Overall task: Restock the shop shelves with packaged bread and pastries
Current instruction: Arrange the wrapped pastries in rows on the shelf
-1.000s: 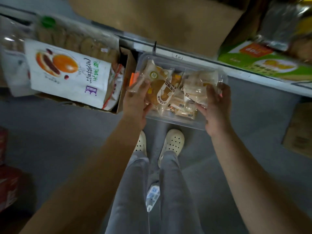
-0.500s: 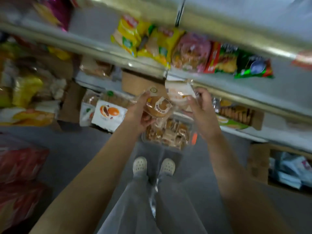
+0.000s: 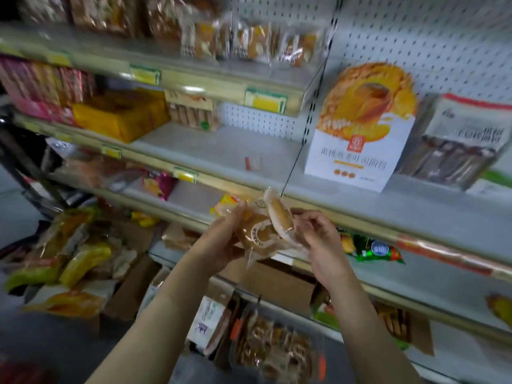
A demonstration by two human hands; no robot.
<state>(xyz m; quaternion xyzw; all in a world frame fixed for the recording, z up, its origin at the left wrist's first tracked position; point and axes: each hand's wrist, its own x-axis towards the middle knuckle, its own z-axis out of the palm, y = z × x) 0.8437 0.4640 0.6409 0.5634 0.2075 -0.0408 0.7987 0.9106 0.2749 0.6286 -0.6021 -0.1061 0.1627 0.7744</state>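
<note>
We take the white bag (image 3: 357,128) standing on the shelf (image 3: 221,152) as our mark. Below it and a little to its left, in front of the shelf edge, we see both hands close together. The left hand (image 3: 223,241) grips a wrapped bun (image 3: 255,235) with a printed band, fingers curled round its left side. The right hand (image 3: 318,238) pinches a second bun (image 3: 278,216), which is turned on edge and touches the first. Far below the bag sits a clear tub (image 3: 277,353) of more packs. Right of the bag leans a pack of dark sticks (image 3: 457,151) — touching it or not, we cannot tell.
</note>
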